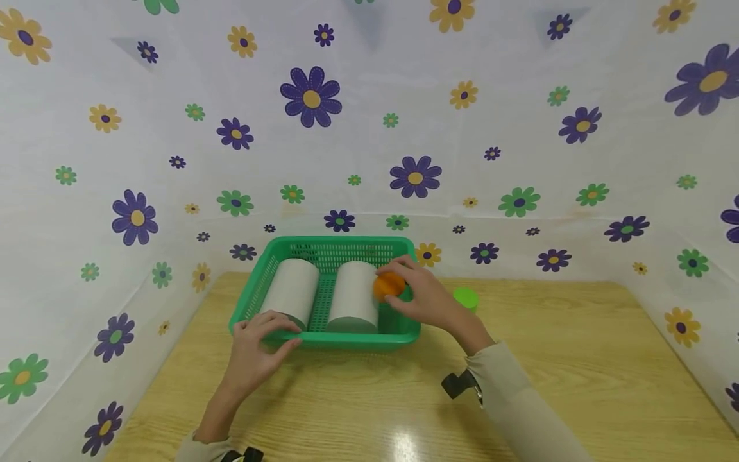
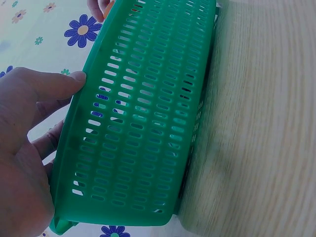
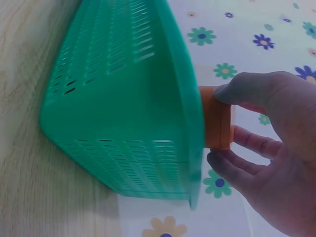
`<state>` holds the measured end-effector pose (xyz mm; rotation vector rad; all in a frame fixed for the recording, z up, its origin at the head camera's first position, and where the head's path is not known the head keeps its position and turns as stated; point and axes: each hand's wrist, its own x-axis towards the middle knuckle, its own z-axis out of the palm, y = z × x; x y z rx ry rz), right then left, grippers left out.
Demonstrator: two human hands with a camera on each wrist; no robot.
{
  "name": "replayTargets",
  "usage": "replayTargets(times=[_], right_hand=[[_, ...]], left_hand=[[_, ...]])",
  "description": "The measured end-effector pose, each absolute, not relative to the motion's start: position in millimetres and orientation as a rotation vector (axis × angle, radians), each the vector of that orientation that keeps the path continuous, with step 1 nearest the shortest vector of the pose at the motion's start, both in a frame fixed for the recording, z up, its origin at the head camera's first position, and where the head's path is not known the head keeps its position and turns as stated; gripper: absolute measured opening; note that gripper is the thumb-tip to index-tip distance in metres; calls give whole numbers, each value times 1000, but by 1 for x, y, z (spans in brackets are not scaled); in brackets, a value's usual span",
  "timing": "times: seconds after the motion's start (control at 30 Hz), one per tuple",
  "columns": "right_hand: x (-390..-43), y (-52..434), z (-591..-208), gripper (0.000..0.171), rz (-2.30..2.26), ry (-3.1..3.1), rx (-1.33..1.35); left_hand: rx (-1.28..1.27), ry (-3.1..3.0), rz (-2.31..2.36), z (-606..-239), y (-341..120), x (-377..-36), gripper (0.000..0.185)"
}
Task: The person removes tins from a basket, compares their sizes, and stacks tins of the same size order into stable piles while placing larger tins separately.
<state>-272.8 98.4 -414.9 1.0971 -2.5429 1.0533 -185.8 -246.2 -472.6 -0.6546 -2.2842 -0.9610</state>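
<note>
Orange lid (image 1: 389,284), centre frame over the green basket (image 1: 346,341): our right hand (image 1: 424,296) pinches it; left hand (image 1: 254,350) grips the near rim.

Light wooden table (image 1: 577,359), white flower-print cloth walls (image 1: 519,128) on three sides, soft glare.

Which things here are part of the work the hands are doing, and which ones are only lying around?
In the work:
- green basket, left hand grips its front rim
- orange piece, pinched by the right hand over the basket
- two white rolls lying in the basket

Lying about:
- small green cup on the wooden table, right of the basket
</note>
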Motion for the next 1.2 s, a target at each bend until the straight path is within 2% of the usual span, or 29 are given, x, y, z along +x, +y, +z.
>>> replayTargets(times=[0.3,0.8,1.2], right_hand=[[-260,116,-411,39,1192,-2432,1028],[-248,147,-422,40,1321,-2373,877],[-245,163,-433,41,1356,-2356,714]], left_hand=[[-652,-2296,-972,-474,-244,-186,29],[-686,-2280,-975,-473,-235,-191,27],[-634,-2312,-957,-473,-245,-186,28]])
